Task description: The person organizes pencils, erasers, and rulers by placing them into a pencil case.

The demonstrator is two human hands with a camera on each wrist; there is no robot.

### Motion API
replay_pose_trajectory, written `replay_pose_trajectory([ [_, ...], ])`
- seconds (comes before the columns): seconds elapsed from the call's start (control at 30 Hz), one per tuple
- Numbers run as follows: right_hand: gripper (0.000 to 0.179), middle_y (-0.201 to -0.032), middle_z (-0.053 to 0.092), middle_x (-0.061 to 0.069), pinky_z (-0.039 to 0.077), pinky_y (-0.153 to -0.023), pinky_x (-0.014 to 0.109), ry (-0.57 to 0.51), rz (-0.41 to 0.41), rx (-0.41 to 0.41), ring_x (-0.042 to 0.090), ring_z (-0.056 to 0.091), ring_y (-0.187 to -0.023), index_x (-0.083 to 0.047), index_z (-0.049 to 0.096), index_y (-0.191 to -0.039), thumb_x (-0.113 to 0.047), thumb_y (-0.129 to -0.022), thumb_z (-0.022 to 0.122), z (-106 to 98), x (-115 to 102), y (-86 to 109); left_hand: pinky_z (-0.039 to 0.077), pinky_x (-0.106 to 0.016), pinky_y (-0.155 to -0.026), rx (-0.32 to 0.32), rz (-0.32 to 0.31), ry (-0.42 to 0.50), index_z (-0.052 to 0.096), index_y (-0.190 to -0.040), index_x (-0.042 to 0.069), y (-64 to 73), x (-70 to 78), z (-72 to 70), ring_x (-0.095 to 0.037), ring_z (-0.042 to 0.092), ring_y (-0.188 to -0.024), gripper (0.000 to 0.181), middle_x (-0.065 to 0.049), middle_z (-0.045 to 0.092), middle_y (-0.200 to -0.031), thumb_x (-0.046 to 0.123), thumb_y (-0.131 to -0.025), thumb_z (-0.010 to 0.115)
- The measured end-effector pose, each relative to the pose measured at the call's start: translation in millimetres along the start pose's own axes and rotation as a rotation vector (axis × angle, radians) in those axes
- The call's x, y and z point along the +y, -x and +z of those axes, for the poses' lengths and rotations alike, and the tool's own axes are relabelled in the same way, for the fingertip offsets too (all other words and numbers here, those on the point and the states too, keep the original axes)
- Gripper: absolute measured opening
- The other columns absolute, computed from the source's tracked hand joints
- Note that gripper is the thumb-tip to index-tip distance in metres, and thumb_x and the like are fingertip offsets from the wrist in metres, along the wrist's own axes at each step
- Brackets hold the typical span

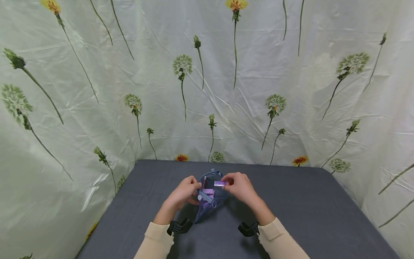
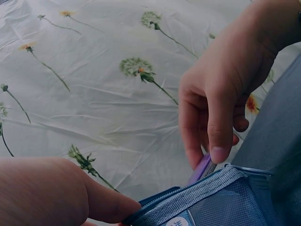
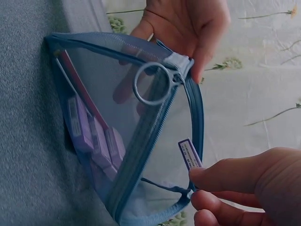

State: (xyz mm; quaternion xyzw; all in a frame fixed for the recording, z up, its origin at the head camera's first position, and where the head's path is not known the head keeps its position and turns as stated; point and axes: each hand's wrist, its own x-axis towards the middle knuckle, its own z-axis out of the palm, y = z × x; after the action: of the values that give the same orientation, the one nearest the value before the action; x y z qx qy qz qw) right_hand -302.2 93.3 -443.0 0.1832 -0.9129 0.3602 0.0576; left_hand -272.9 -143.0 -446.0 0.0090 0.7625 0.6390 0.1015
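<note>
A blue mesh zip pouch point(image 3: 110, 54) is held with its mouth spread apart. My left hand point(image 1: 184, 190) grips its rim, thumb on the near side in the left wrist view. My right hand point(image 1: 239, 185) pinches a small purple box point(image 3: 189, 153) with a printed white label between thumb and fingers, right at the pouch's mouth. Through the mesh show several similar purple boxes point(image 3: 80, 125) and a long thin reddish strip point(image 3: 82, 87). A round zipper ring point(image 3: 136, 85) hangs at one end of the zip. Part of the left fingers is behind the mesh.
The pouch is over a dark grey table point(image 1: 291, 208). Behind it hangs a pale curtain point(image 1: 155, 72) printed with dandelions. Black wrist cameras point(image 1: 180, 226) sit on both wrists, near the cream sleeves point(image 1: 158, 235).
</note>
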Motion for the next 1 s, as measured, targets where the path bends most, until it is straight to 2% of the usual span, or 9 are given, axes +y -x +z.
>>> replay_pose_trajectory([
  [0.23, 0.013, -0.067, 0.058, -0.009, 0.041, -0.054, 0.028, 0.021, -0.056, -0.026, 0.01, 0.051, -0.059, -0.014, 0.077, -0.093, -0.01, -0.082, 0.08, 5, -7, -1.7, 0.061, -0.048, -0.063, 0.0, -0.005, 0.003, 0.044, -0.089, 0.004, -0.1, -0.3, -0.3, -0.024, 0.052, -0.071, 0.021, -0.014, 0.047, -0.09, 0.015, -0.103, 0.055],
  [0.8, 0.015, -0.068, 0.06, -0.008, 0.042, -0.051, 0.026, 0.013, -0.091, -0.119, 0.009, 0.052, -0.058, -0.011, 0.077, -0.095, -0.007, -0.081, 0.081, 15, -15, -3.9, 0.061, -0.047, -0.063, -0.003, -0.001, -0.001, 0.044, -0.09, 0.004, 1.4, 1.4, 1.2, -0.024, 0.052, -0.072, 0.02, -0.014, 0.047, -0.089, 0.014, -0.103, 0.054],
  [1.0, 0.017, -0.071, 0.064, -0.009, 0.045, -0.054, 0.027, 0.036, -0.108, -0.159, 0.008, 0.055, -0.062, -0.008, 0.078, -0.097, -0.003, -0.081, 0.078, 23, -16, -6.7, 0.061, -0.047, -0.064, -0.012, -0.003, 0.002, 0.043, -0.09, 0.004, 2.3, 2.4, 1.0, -0.024, 0.052, -0.072, 0.02, -0.015, 0.047, -0.089, 0.014, -0.104, 0.053],
])
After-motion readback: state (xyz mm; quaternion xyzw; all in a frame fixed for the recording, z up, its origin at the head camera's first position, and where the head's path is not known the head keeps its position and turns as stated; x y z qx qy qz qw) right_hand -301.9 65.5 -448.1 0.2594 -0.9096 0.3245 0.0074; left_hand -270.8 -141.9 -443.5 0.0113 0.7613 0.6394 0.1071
